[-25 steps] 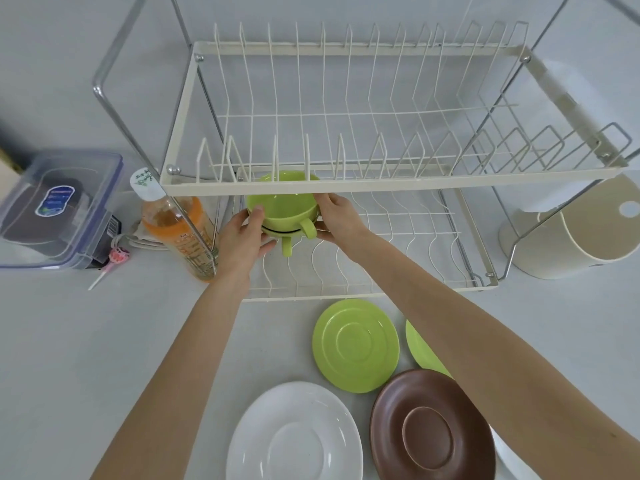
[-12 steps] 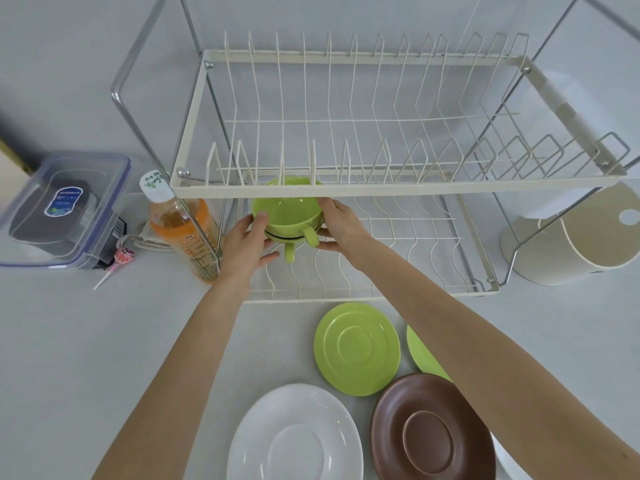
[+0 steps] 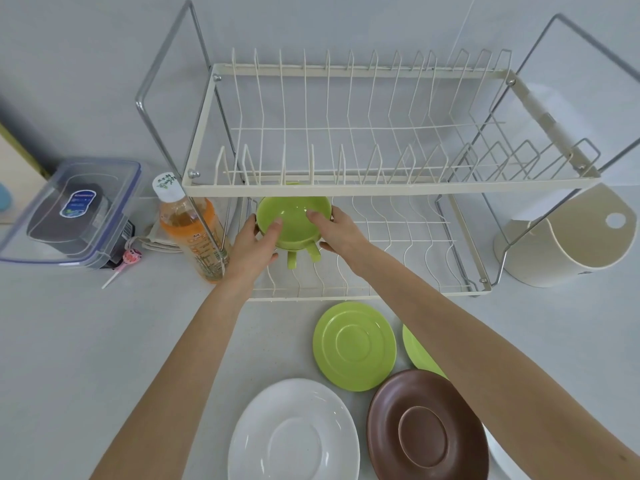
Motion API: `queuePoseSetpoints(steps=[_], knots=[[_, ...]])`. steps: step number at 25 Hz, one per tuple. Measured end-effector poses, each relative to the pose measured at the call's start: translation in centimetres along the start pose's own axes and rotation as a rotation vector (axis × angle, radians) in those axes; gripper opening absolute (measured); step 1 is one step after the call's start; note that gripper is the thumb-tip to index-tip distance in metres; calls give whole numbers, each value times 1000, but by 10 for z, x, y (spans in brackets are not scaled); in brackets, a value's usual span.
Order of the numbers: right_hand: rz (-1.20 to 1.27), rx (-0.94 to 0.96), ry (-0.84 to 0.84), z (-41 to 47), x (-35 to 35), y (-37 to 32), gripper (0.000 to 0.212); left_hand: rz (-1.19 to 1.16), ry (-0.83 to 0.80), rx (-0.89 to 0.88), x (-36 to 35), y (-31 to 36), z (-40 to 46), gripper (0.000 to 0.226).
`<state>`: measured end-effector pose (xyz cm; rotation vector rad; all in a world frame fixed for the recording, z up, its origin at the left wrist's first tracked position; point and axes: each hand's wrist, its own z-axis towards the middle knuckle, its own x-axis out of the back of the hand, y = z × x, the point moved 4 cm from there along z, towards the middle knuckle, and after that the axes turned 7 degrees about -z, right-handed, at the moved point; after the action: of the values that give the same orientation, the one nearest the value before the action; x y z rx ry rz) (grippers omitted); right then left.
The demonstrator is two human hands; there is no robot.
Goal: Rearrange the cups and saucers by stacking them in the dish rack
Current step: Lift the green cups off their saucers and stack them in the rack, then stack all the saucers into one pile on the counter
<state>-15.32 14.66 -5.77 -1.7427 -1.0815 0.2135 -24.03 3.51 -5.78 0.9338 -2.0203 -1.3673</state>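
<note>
A green cup (image 3: 294, 216) sits nested on another green cup on the lower shelf of the white wire dish rack (image 3: 381, 188), at its left end. Two green handles (image 3: 292, 259) stick out toward me. My left hand (image 3: 254, 249) grips the top cup's left rim with the thumb inside it. My right hand (image 3: 337, 230) holds the right rim. On the counter in front of the rack lie a green saucer (image 3: 354, 345), a second green saucer (image 3: 417, 351) half hidden by my right arm, a white saucer (image 3: 294, 433) and a brown saucer (image 3: 426, 427).
An orange drink bottle (image 3: 192, 230) stands against the rack's left post. Left of it are a clear lidded box (image 3: 72, 209), a folded cloth and a lollipop (image 3: 123, 265). A cream bucket (image 3: 571, 244) and a paper roll (image 3: 550, 109) sit at the rack's right end.
The view has shifted so the rack sits lower in frame. My left thumb has moved over the cup's rim into the cup; both hands stay on the stacked green cups.
</note>
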Motion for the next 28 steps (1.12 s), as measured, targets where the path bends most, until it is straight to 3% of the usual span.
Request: queuePoseSetpoints(steps=[7, 14, 20, 28], knots=[[-68, 20, -7, -10, 3, 0, 42, 92, 10, -29, 0, 2, -8, 32], [-275, 124, 21, -36, 16, 5, 65, 292, -11, -104, -2, 10, -35, 44], [-439, 244, 66, -86, 37, 14, 64, 632, -23, -256, 0, 7, -74, 58], [-563, 257, 55, -132, 50, 73, 48, 834, -120, -249, 3, -34, -115, 57]])
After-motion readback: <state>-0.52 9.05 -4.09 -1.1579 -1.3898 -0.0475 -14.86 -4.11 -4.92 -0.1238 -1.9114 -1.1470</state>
